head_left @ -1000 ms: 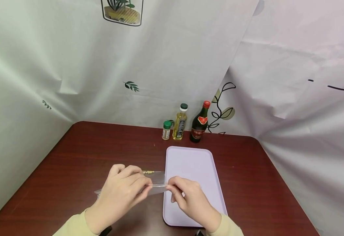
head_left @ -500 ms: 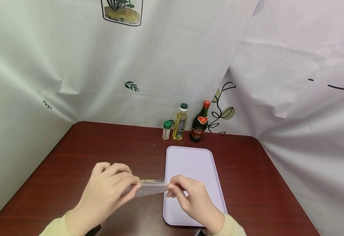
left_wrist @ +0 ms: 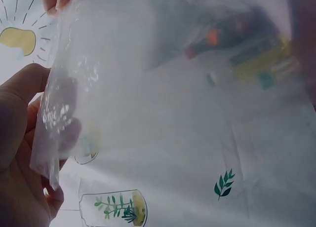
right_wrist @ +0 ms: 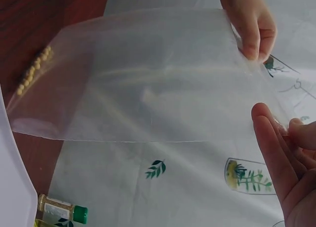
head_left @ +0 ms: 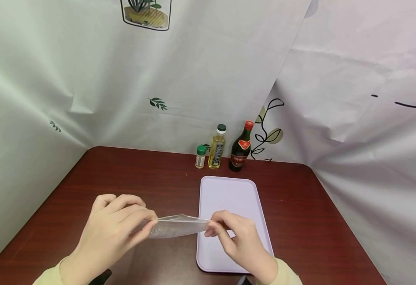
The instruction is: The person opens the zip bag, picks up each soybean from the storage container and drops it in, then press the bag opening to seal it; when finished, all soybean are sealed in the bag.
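Note:
A clear plastic bag [head_left: 179, 228] is stretched between both hands above the table. My left hand [head_left: 109, 229] pinches one end of its top edge between thumb and fingers. The other end of that edge is pinched by my right hand [head_left: 241, 242], over the tray's left side. Several round yellow beans [right_wrist: 33, 73] lie in a row along the bag's bottom, visible in the right wrist view. In the left wrist view the sheer bag fills most of the picture, with bottles showing blurred through it.
A pale lilac tray [head_left: 229, 194] lies on the dark red table [head_left: 129, 174]. Behind it stand a green-capped shaker [head_left: 200, 158], an oil bottle [head_left: 216, 150] and a dark red-capped bottle [head_left: 240, 150]. A printed white cloth [head_left: 104, 71] hangs behind the table.
My left hand has moved left along the bag's edge, so more of that edge shows between the hands. My right hand has shifted only slightly right. The beans are now hidden in the head view.

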Demonstrator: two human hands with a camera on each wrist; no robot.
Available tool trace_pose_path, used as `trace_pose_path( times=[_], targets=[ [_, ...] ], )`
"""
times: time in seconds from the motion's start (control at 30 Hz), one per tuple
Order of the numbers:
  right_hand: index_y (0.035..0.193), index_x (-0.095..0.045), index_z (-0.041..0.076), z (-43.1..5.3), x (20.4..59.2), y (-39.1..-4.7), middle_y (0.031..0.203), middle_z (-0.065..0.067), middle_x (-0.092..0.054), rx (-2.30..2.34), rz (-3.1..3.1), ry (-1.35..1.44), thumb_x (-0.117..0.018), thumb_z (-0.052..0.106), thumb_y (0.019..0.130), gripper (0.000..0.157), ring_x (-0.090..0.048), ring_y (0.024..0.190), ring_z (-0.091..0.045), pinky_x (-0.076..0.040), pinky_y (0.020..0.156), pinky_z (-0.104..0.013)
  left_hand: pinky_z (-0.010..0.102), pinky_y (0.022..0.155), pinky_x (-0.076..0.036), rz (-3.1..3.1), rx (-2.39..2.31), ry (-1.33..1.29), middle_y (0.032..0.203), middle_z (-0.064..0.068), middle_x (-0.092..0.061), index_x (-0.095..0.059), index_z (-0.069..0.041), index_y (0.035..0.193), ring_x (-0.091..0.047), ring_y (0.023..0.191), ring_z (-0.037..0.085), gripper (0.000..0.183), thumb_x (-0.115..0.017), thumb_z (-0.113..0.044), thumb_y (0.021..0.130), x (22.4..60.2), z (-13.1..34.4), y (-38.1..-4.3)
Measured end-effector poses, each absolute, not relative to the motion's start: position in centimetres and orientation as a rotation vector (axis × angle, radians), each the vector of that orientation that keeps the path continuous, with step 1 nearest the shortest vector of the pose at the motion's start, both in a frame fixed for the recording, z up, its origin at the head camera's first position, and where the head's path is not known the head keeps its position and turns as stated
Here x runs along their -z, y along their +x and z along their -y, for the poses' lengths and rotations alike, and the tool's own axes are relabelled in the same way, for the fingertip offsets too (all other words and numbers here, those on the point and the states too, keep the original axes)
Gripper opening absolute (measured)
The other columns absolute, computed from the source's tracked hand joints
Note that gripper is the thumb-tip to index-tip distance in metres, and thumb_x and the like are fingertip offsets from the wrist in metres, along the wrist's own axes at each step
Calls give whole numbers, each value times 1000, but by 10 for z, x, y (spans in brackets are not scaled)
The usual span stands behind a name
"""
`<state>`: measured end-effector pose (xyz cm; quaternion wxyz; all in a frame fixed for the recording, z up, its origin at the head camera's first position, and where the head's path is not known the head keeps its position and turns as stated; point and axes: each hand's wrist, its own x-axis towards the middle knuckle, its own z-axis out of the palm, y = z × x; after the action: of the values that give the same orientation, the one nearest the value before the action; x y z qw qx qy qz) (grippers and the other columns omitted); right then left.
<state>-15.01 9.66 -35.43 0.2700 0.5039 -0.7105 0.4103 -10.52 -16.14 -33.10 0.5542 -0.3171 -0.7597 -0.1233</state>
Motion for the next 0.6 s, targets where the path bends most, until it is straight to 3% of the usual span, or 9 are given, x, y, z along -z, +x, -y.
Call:
trace_pose_path(
  times=[0.6],
  targets=[
    [88, -59, 4, -102, 339, -147, 70, -3, -66, -1141, 1834, 1378, -57, 10, 93, 9, -66, 62, -7, -51, 61, -14, 29, 70, -26, 1783, 377, -708, 59, -17, -55, -63, -19, 66, -54, 67, 10, 36, -48, -30, 96, 318, 173, -93]
  ],
)
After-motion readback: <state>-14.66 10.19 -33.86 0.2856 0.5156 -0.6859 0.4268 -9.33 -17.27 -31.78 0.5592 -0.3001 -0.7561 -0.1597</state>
